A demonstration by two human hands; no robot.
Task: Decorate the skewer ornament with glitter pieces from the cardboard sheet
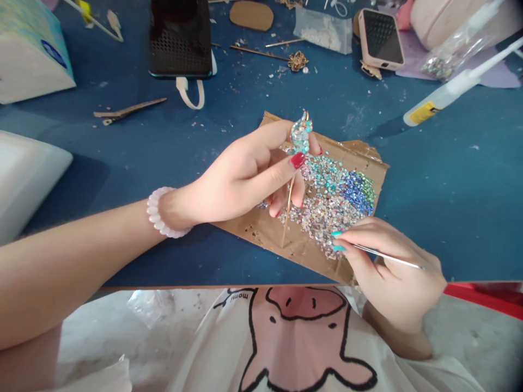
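My left hand (241,174), with a pale pink bead bracelet (153,212) at its wrist, is closed on a gold hair stick (287,212). The stick's ornament (301,135), set with aqua and clear rhinestones, shows above my thumb. Below it, loose rhinestones (327,215) in clear, aqua, blue and green lie on a piece of brown cardboard (265,231). Low over the clear stones, my right hand (392,269) pinches a thin silver metal tool (388,255). Its tip is too small to make out against the stones.
A glue bottle (429,109) with a white nozzle is at the right. Farther back are a phone (382,38), a dark device (180,43) with a white cable, a flower-topped hair stick (297,61) and a plastic bag (322,30). A hair clip (126,111) and tissue pack (36,54) lie left.
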